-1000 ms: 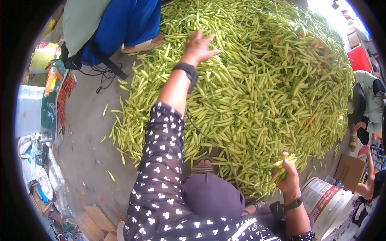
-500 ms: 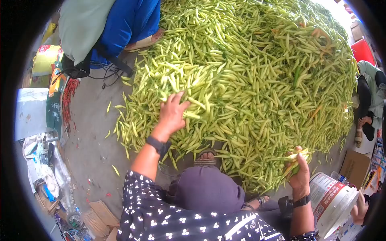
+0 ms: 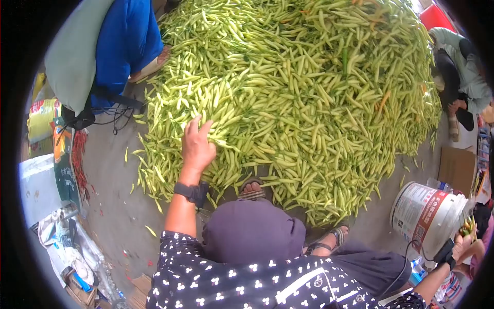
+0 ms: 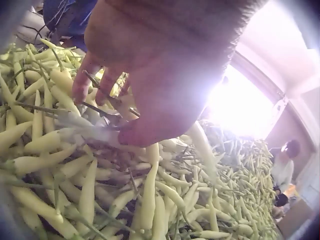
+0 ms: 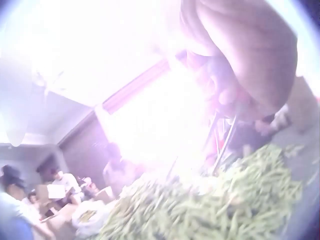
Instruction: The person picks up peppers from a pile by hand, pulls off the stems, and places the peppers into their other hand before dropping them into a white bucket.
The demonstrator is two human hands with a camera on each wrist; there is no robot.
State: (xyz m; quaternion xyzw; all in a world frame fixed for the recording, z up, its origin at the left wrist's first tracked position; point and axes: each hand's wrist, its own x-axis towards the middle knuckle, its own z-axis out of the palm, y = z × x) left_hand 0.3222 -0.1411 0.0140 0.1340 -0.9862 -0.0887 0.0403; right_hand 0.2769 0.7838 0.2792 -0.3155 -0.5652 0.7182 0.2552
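A big heap of pale green chili peppers (image 3: 288, 118) covers the floor. My left hand (image 3: 198, 147) is low over its near left part in the head view. In the left wrist view its fingers (image 4: 82, 82) point down among peppers and stems, apart from the thumb. Far to the right, my right hand (image 3: 457, 250) holds a small bunch of chili peppers (image 3: 467, 226) beside the rim of a white bucket (image 3: 429, 213) with a red-brown label. Glare washes out much of the right wrist view, where curled fingers (image 5: 227, 95) show above the heap.
Someone in blue trousers (image 3: 126, 46) is at the heap's upper left, and another person (image 3: 460, 72) crouches at the right. A cardboard box (image 3: 457, 170) stands behind the bucket. Cables (image 3: 116, 116), dried red chilies (image 3: 80, 159) and bags line the left side.
My left hand came back from the far heap toward my knees, dragging peppers, and then shifted slightly left. My right hand moved from the heap's near edge out to the bucket with its peppers.
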